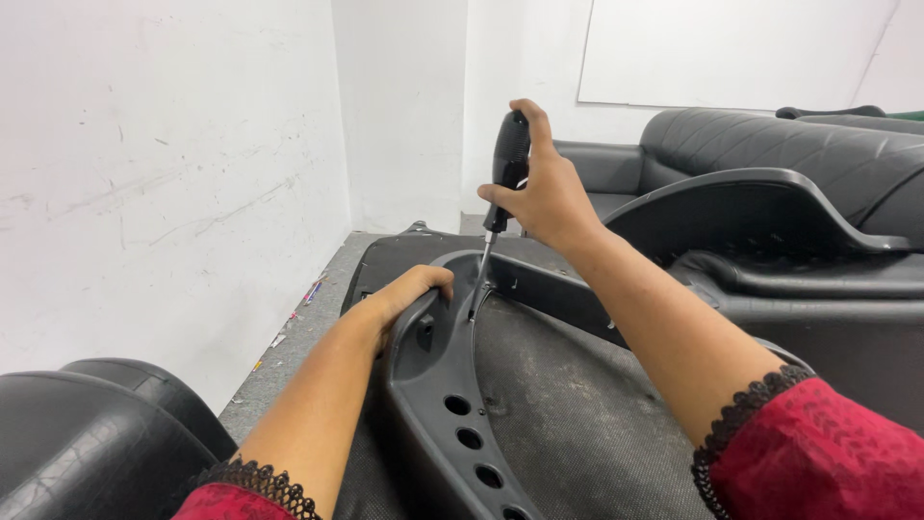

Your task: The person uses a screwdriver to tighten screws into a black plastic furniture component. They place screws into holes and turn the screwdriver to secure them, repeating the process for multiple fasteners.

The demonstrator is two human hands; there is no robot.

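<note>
White walls are seen all around, with a grey floor strip (298, 327) at 9 o'clock; low in the middle lies the upturned chair seat (568, 404), its rough dark cloth facing up. A grey plastic armrest (438, 385) with round holes is laid along the seat's left edge; it is gripped near its top bend by the left hand (409, 294), fingers curled tight over the rim, probably so the part is kept from sliding. A screwdriver (500, 193) is held upright by the right hand (549, 197); its black handle is wrapped by closed fingers with the thumb laid over the top, likely so it can be pushed down; its thin metal tip is set at the joint just beside the left fingers. Towards 3 o'clock a second grey armrest (731, 193) is seen; a black sofa (770, 144) is placed at 1 o'clock; at 7 o'clock a shiny black cushion (87, 443) is seen.
</note>
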